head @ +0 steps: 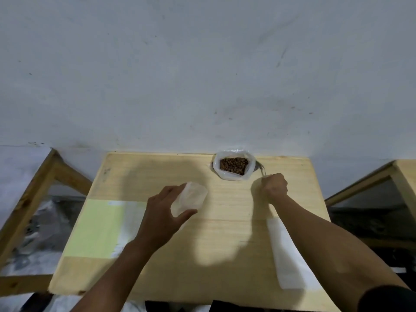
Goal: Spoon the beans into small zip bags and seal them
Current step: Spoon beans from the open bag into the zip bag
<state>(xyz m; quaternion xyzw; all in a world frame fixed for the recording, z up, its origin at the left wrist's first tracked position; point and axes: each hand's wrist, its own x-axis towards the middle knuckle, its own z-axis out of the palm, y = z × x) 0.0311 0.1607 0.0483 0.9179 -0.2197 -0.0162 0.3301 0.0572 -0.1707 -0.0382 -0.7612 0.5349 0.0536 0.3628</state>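
A white plastic bag (231, 175) rolled open holds brown beans (234, 165) at the far edge of the wooden table (225, 244). My left hand (162, 212) holds a small clear zip bag (190, 198) above the table's middle, thumb and fingers around it. My right hand (274, 185) grips the handle of a spoon (262, 171) just right of the bean bag; the spoon's bowl is mostly hidden behind the bag.
A pale green sheet (94, 228) lies on the table's left part, with white plastic beside it. A stack of clear zip bags (290, 262) lies under my right forearm. Wooden frames stand to the left (33, 199) and right (400, 176). A wall rises behind.
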